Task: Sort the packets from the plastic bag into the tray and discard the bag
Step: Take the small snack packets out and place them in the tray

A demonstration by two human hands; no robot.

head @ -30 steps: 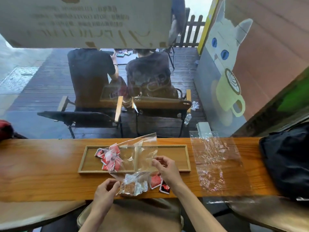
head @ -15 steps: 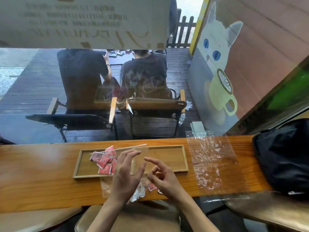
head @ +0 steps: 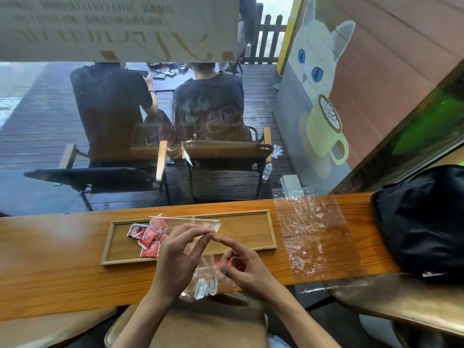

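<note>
A clear plastic bag (head: 204, 272) hangs over the counter's near edge, holding pale and red packets (head: 204, 287) at its bottom. My left hand (head: 179, 257) pinches the bag's upper edge between thumb and fingertips. My right hand (head: 241, 264) meets it fingertip to fingertip on the same edge; whether it grips the plastic I cannot tell. Behind the hands lies a two-compartment wooden tray (head: 272, 229). Several red packets (head: 148, 238) lie in its left compartment; the right compartment holds none.
A second clear bag (head: 313, 237) lies flat on the wooden counter (head: 50, 259), right of the tray. A black bag (head: 424, 222) sits at the far right. Glass rises behind the counter; two people sit outside. Brown stools are below.
The bag's top has dropped from upright to low over the tray. My left hand rose from the bag's bottom to its upper edge, and both hands' fingertips came together there.
</note>
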